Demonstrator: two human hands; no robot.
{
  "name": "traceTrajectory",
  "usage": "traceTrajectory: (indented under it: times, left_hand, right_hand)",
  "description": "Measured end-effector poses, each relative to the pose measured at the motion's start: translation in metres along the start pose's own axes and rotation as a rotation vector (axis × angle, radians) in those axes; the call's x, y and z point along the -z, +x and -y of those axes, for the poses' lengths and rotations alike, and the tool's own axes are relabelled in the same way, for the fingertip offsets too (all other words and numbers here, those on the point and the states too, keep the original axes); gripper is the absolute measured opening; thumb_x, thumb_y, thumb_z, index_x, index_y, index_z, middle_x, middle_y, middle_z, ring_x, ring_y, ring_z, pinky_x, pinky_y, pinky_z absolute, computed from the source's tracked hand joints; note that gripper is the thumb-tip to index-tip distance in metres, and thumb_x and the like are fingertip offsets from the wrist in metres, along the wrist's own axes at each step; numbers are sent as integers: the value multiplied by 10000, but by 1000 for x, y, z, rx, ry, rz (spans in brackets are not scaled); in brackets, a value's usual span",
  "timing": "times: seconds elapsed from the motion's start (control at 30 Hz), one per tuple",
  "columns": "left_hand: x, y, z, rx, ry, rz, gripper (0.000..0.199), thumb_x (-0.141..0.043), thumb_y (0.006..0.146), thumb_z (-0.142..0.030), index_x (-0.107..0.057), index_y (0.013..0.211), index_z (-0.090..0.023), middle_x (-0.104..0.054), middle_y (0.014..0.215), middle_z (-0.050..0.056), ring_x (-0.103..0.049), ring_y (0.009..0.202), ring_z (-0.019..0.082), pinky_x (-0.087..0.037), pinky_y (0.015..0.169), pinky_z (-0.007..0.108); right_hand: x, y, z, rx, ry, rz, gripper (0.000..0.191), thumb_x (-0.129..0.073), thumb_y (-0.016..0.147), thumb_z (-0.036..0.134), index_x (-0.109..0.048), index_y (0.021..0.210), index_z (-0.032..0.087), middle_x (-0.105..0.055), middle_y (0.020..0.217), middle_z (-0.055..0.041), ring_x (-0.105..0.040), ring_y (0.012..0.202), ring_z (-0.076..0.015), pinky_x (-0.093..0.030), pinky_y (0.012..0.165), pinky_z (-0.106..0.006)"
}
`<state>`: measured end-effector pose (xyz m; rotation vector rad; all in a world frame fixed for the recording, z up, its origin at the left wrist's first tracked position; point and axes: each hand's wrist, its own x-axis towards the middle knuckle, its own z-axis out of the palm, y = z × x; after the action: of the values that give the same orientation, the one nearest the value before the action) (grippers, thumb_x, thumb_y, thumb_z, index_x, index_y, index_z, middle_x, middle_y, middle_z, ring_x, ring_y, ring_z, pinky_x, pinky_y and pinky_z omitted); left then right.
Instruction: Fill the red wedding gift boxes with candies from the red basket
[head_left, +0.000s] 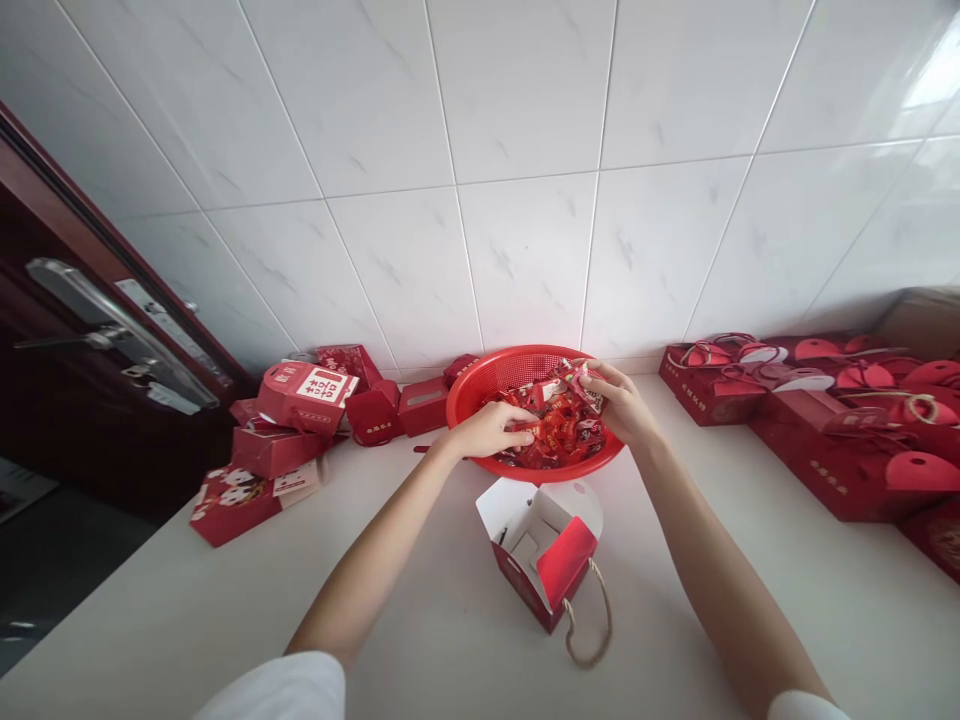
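Observation:
A round red plastic basket (480, 390) stands on the white counter (420, 590) against the wall, heaped with red-wrapped sweets (555, 435). My left hand (487, 430) rests over the near side of the heap, its fingers among the sweets. Whether those fingers grip one is hidden. My right hand (619, 400) is at the far right of the basket, pinching a wrapped sweet (577, 375) between fingers and thumb. Below the basket, close to its near rim, sits an open red-and-white gift box (540, 545) with a rope handle (589, 620).
Red gift boxes (281, 450) are piled left of the basket, with a dark door and metal handle (112, 320) beyond them. Rows of red boxes with open lids (847, 430) cover the counter's right side. White tiles (525, 180) form the wall behind.

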<state>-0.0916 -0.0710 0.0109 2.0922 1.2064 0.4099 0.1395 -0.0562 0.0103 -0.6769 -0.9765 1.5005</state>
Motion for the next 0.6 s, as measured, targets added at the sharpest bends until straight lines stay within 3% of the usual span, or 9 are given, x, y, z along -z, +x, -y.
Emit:
traceTrajectory:
  times: [0.1,0.2,0.37,0.5,0.6]
  left_hand:
    - [0,-29,-10,-68,-142,-59,435,-746,809,-377,-741,1192,-170,-773,1063,84,-705,912,222,-541,811,313]
    - [-3,-59,-25,-125,-109,-44,421,-804,764,-383,-756,1144,-208,-759,1097,66,-687,987,220,-521,876,307]
    - [-8,-95,-42,-23,83,-84,292,-713,838,-450,-765,987,-204,-726,1015,63,-664,857,198,-499,768,283]
    - [-14,-109,-49,67,178,37,288,-577,922,-441,-762,848,-233,-731,871,26,-656,804,197,-450,714,268]
    - [-19,-112,-50,102,152,94,267,-604,899,-443,-775,916,-239,-726,898,33,-662,847,213,-456,732,267]
  right_hand:
    - [-10,-11,12,3,-52,105,357,-917,577,312,-725,864,220,-723,740,12,-669,674,-165,-543,707,-288]
    - [-20,-26,28,5,-153,220,339,-914,608,289,-738,889,215,-722,750,-5,-673,689,-184,-541,684,-303]
    - [-32,-57,52,30,-362,417,284,-881,675,214,-764,933,190,-731,818,-30,-661,709,-188,-534,661,-310]
    - [-40,-74,56,57,-511,512,301,-832,711,174,-772,1006,189,-737,908,-40,-646,714,-181,-522,655,-302]
    - [-47,-79,50,130,-713,647,262,-752,763,158,-776,1016,222,-742,920,-20,-645,738,-184,-519,678,-298]
